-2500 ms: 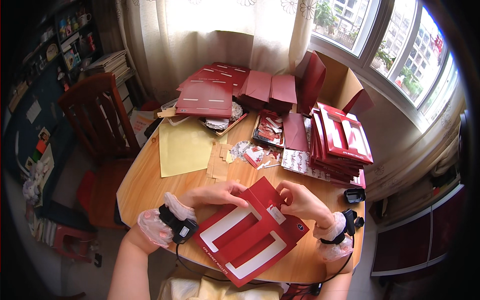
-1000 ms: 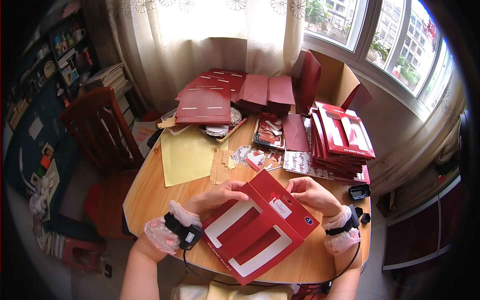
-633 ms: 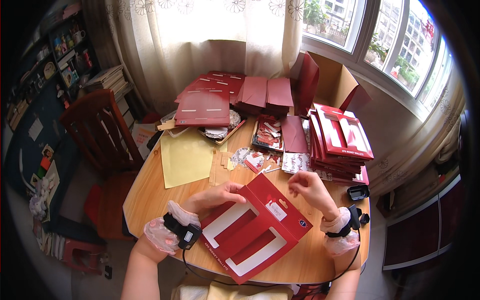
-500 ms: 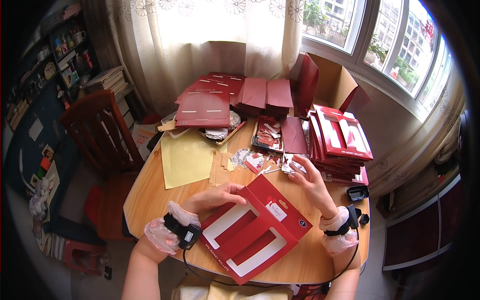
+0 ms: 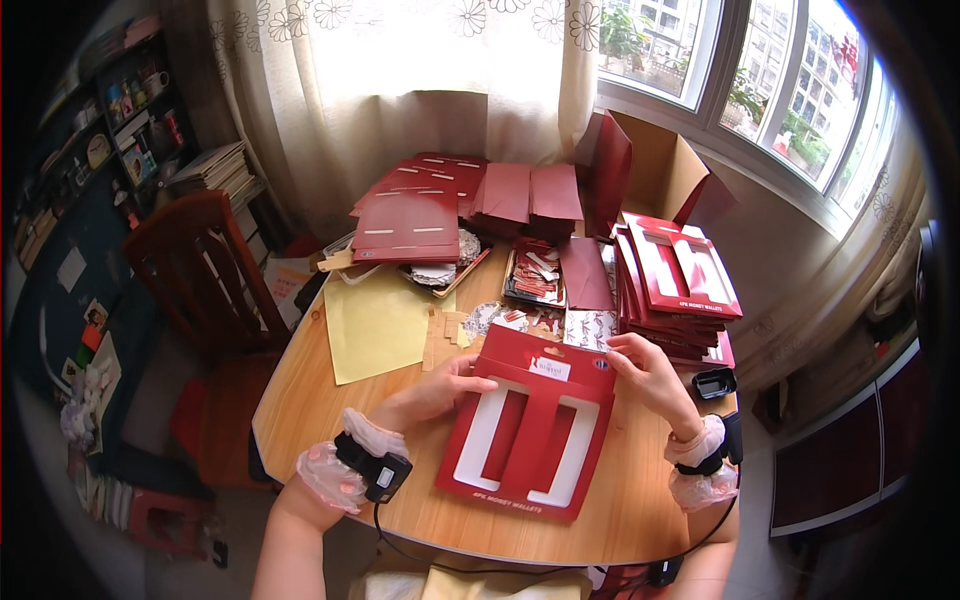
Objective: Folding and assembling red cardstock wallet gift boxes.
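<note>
A flat red card wallet box with two white-edged cut-out windows and a hang-tab flap lies near the front of the wooden table, almost upright to me. My left hand grips its upper left edge, thumb on top and fingers beneath. At the upper right corner of the flap, my right hand has its thumb and fingertips closed on the card edge. Just beyond the flap sits a white patterned card. Both wrists wear frilly bands with black strapped devices.
Red boxes are stacked at the right, beside a small black tray. Dark red envelopes and red sheets pile at the back. A tray of red-and-white pieces stands mid-table; a yellow sheet lies left.
The red box has turned from a slant to nearly straight and moved slightly away from me. My right hand, open and apart before, has come down onto its upper right corner.
</note>
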`<action>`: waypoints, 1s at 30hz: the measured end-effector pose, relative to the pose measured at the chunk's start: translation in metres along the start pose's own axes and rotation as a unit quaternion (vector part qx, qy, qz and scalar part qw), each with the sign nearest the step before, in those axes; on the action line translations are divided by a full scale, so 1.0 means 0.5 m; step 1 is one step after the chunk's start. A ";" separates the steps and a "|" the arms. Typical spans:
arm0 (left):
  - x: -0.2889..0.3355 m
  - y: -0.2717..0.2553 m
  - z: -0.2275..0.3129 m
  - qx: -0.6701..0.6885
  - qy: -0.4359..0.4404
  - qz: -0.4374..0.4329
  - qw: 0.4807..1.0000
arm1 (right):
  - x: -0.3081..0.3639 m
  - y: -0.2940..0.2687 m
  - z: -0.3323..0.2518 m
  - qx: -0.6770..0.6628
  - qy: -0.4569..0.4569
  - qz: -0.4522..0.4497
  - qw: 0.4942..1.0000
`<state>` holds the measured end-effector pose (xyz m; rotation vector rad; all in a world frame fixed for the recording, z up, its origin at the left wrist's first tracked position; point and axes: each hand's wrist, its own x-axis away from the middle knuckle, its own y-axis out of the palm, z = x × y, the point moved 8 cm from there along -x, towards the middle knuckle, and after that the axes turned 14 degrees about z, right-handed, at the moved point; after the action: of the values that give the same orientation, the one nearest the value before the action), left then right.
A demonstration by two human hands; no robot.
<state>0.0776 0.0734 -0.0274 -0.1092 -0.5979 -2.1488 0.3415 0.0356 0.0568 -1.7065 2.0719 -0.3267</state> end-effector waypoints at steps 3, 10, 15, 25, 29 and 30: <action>0.006 0.009 0.020 0.032 0.035 -0.002 0.999 | 0.032 -0.023 0.021 0.046 -0.065 0.073 0.994; 0.007 0.008 0.023 0.053 -0.032 0.039 0.997 | 0.109 0.048 0.092 -0.241 0.164 -0.004 0.957; -0.002 -0.037 0.030 -0.142 0.012 0.074 0.987 | 0.110 0.055 0.079 -0.256 0.157 -0.008 0.954; 0.015 0.049 0.008 -0.205 0.073 -0.026 0.976 | 0.130 0.067 0.085 -0.259 0.125 0.067 0.955; 0.005 0.040 -0.015 -0.183 0.000 -0.042 0.982 | 0.125 0.065 0.079 -0.230 0.088 0.045 0.968; 0.007 0.042 -0.009 -0.184 -0.001 -0.041 0.982 | 0.129 0.073 0.065 -0.226 0.104 0.018 0.968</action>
<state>0.0925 0.0581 -0.0226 -0.2912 -0.2020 -2.3188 0.3155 -0.0164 0.0005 -1.9525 2.4734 -0.0158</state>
